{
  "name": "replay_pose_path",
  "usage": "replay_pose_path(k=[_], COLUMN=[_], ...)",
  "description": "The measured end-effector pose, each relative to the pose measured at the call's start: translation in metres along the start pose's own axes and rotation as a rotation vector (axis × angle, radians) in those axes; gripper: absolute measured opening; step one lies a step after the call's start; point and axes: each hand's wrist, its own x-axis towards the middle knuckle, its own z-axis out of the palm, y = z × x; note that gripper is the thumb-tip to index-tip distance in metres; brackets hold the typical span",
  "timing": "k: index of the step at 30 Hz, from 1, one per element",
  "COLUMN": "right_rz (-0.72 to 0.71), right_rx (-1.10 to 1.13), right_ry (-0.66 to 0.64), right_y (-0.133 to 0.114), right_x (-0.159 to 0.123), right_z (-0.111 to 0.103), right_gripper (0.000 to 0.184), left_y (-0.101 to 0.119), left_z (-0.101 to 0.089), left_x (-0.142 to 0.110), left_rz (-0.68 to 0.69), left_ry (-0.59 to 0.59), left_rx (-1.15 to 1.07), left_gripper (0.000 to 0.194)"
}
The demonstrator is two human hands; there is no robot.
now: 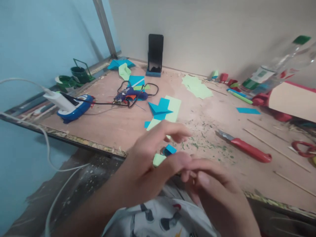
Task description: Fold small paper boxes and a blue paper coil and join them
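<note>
My left hand (pixel 150 164) is raised over the front edge of the table, index finger and thumb spread well apart. Its thumb tip meets the fingertips of my right hand (pixel 217 191). The right hand's fingers are curled together in a pinch, and whatever may be between them is hidden. Just beyond the left thumb lie a small folded blue paper piece (pixel 170 150) and a small folded pale green paper piece (pixel 159 160). Farther back, a folded blue paper shape (pixel 161 109) rests on pale green paper (pixel 175 103).
A red-handled utility knife (pixel 251 149) and thin sticks (pixel 276 149) lie at right, with scissors (pixel 303 148) and a plastic bottle (pixel 263 74). A glue gun (pixel 130 94) with its cord and a blue power strip (pixel 76 108) are at left. A phone (pixel 155 52) stands behind.
</note>
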Motion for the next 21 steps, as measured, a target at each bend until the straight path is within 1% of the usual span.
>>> replay_pose_path(k=[2, 3, 4, 5, 6, 7, 8, 9, 10, 11, 12, 13, 14, 15, 18, 19, 21], right_rz=[-0.107, -0.155, -0.187, -0.205, -0.226, -0.261, -0.311, -0.366, -0.418, -0.414, -0.399, -0.353, -0.333, -0.312, -0.266, -0.243, -0.175], right_rx=[-0.329, -0.458, -0.553, -0.623, -0.674, -0.722, -0.773, -0.839, -0.909, -0.986, -1.046, -1.092, -1.113, -1.128, -1.098, -1.064, -0.961], right_ry=[-0.086, -0.140, -0.208, -0.273, -0.314, -0.332, -0.319, -0.278, -0.247, -0.240, -0.250, -0.272, -0.289, -0.307, -0.306, -0.287, -0.238], right_y=[-0.005, -0.007, -0.009, -0.012, -0.014, -0.015, -0.017, -0.018, -0.018, -0.017, -0.016, -0.014, -0.012, -0.009, -0.004, -0.005, -0.007], right_x=[-0.001, -0.001, -0.002, -0.002, -0.002, -0.001, 0.002, 0.006, 0.011, 0.017, 0.024, 0.030, 0.036, 0.041, 0.048, 0.048, 0.046], right_z=[0.009, 0.013, 0.016, 0.017, 0.016, 0.012, 0.007, 0.001, -0.006, -0.012, -0.018, -0.021, -0.024, -0.025, -0.023, -0.023, -0.023], right_gripper=[0.019, 0.022, 0.023, 0.025, 0.025, 0.026, 0.028, 0.031, 0.034, 0.037, 0.039, 0.042, 0.044, 0.043, 0.040, 0.039, 0.038], left_y=[0.002, 0.002, 0.001, -0.001, -0.004, -0.008, -0.012, -0.016, -0.020, -0.024, -0.027, -0.029, -0.030, -0.031, -0.030, -0.030, -0.029], left_z=[0.002, 0.003, 0.003, 0.003, 0.001, -0.001, -0.004, -0.007, -0.009, -0.010, -0.009, -0.007, -0.004, 0.000, 0.008, 0.008, 0.005], left_x=[0.000, -0.001, -0.002, -0.004, -0.008, -0.011, -0.015, -0.019, -0.023, -0.028, -0.032, -0.035, -0.038, -0.040, -0.041, -0.040, -0.036], left_rz=[-0.031, -0.037, -0.030, -0.023, -0.023, -0.005, 0.006, -0.032, -0.073, -0.106, -0.128, -0.137, -0.150, -0.157, -0.159, -0.161, -0.173], left_ry=[-0.122, -0.162, -0.155, -0.106, -0.042, 0.054, 0.131, 0.143, 0.138, 0.096, 0.038, 0.008, -0.012, -0.025, 0.010, 0.020, 0.011], left_rx=[-0.267, -0.387, -0.458, -0.471, -0.429, -0.340, -0.225, -0.092, 0.045, 0.175, 0.290, 0.383, 0.461, 0.518, 0.563, 0.536, 0.422], left_gripper=[0.036, 0.040, 0.042, 0.041, 0.038, 0.035, 0.031, 0.025, 0.020, 0.022, 0.030, 0.039, 0.043, 0.041, 0.018, 0.016, 0.023])
